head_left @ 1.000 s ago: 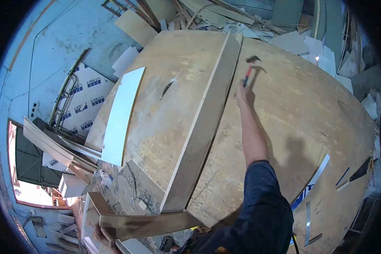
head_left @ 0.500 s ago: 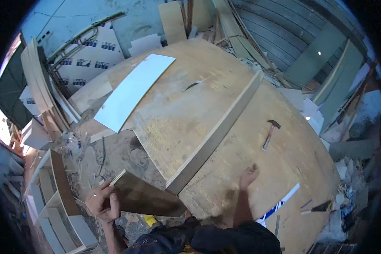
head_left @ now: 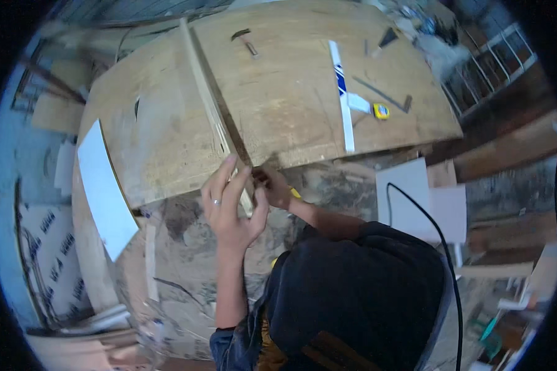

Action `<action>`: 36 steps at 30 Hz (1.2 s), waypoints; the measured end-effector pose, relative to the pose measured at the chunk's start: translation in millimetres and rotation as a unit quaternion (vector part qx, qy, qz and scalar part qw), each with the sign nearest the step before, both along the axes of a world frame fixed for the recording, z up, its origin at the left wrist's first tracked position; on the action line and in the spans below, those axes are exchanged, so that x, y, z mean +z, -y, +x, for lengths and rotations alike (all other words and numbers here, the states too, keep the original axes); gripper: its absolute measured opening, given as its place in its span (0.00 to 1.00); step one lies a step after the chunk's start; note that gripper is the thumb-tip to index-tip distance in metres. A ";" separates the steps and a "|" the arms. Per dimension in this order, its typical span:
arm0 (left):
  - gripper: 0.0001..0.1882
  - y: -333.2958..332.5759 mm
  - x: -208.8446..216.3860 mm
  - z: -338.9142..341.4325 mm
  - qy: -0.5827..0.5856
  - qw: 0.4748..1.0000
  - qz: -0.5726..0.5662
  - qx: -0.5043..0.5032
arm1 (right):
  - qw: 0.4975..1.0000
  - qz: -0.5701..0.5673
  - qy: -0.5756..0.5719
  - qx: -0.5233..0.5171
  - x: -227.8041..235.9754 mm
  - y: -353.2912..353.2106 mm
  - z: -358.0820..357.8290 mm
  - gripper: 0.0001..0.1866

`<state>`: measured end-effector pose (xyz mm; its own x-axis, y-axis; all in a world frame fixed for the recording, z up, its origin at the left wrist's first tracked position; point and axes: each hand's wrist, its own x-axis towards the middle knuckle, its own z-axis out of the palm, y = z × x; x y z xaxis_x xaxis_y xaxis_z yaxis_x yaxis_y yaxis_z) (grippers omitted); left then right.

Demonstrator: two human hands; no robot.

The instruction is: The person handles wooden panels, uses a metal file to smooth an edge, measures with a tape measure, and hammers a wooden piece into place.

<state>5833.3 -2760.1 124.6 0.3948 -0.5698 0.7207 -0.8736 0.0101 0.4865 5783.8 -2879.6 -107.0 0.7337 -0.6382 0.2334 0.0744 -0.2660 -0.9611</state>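
A long wooden board (head_left: 205, 83) stands on its edge across the plywood tabletop (head_left: 291, 93). Its near end seems to meet a second board (head_left: 246, 201) jutting past the table edge; blur hides where one stops. My left hand (head_left: 232, 201) grips this jutting end, fingers over the top and thumb on the right side. Just right of it, my right hand (head_left: 273, 187) has curled fingers against the board's side, partly in shadow. A claw hammer (head_left: 246, 43) lies on the tabletop beyond my hands.
At left, a white panel (head_left: 107, 191) overhangs the table edge. On the right lie a white-and-blue strip (head_left: 340, 93), a yellow tape measure (head_left: 380, 111) and a thin bar (head_left: 380, 94). A black cable (head_left: 442, 241) loops at right, near pale panels (head_left: 408, 195).
My view has swung to the right. My left hand has brought the board from the left to the standing board's near end, and my right hand has come from over the table to meet it.
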 end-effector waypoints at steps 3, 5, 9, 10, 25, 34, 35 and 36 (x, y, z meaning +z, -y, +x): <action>0.24 0.8 -0.5 -0.6 0.016 0.999 -0.003 -0.031 | 0.995 0.046 -0.062 -0.058 31.5 -22.8 -48.7 0.21; 0.26 -3.8 -3.3 -0.7 0.011 0.999 0.009 -0.052 | 0.992 0.059 -0.099 -0.050 24.5 -32.1 -74.0 0.24; 0.31 18.0 2.8 -10.8 0.036 0.985 0.072 -0.152 | 0.988 0.121 -0.089 0.026 -0.2 -36.2 -115.8 0.29; 0.31 26.6 4.4 -18.2 0.036 0.984 0.080 -0.157 | 0.992 0.081 -0.091 0.025 2.3 -38.1 -119.2 0.30; 0.20 -31.5 -104.2 36.1 -0.216 0.935 0.162 -0.230 | 0.939 0.304 -0.112 -0.112 -80.4 -29.1 -123.5 0.19; 0.30 -321.6 -258.5 223.7 -0.622 0.701 -0.107 0.331 | 0.896 0.304 -0.107 -0.304 -58.4 -48.8 -74.1 0.24; 0.33 -346.8 -275.4 240.9 -0.638 0.691 -0.125 0.315 | 0.914 0.095 -0.023 -0.395 -43.7 -60.0 -54.5 0.26; 0.36 -356.5 -289.4 264.7 -0.653 0.682 -0.156 0.289 | 0.903 0.096 -0.034 -0.417 -47.4 -55.4 -50.3 0.28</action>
<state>6098.1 -2403.6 -164.7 0.9098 0.0547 -0.4115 0.4022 0.1289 0.9064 5733.5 -2824.2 -154.4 -0.0129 -0.9994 0.0323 -0.1354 -0.0303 -0.9903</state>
